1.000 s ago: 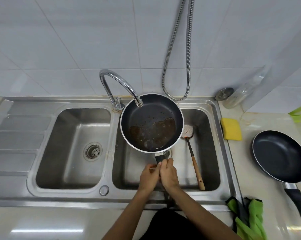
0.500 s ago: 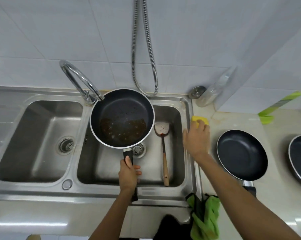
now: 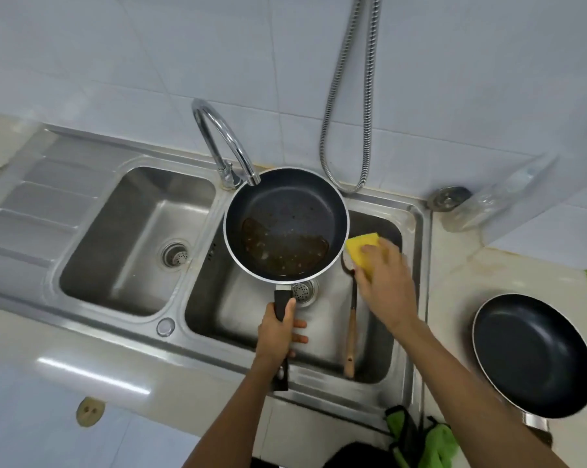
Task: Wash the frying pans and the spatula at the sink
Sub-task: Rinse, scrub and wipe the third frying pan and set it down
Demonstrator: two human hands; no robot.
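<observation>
A dark frying pan (image 3: 285, 204) with brown greasy residue is held above the right sink basin (image 3: 326, 319), under the tap spout. My left hand (image 3: 278, 332) grips its black handle. My right hand (image 3: 386, 285) holds a yellow sponge (image 3: 363, 249) just right of the pan's rim. A wooden-handled spatula (image 3: 351, 336) lies in the right basin, its head hidden behind the sponge and hand. A second, clean-looking black pan (image 3: 532, 356) sits on the counter at the right.
The chrome tap (image 3: 218, 143) arches over the divider between the two basins. The left basin (image 3: 130, 238) has a drain and a ribbed drainboard beside it. A metal hose (image 3: 359, 96) hangs on the tiled wall. A green cloth (image 3: 434, 440) hangs at the front edge.
My right hand left the pan handle, reached to the counter for the yellow sponge, and has brought it over the right basin beside the pan. My left hand keeps holding the pan.
</observation>
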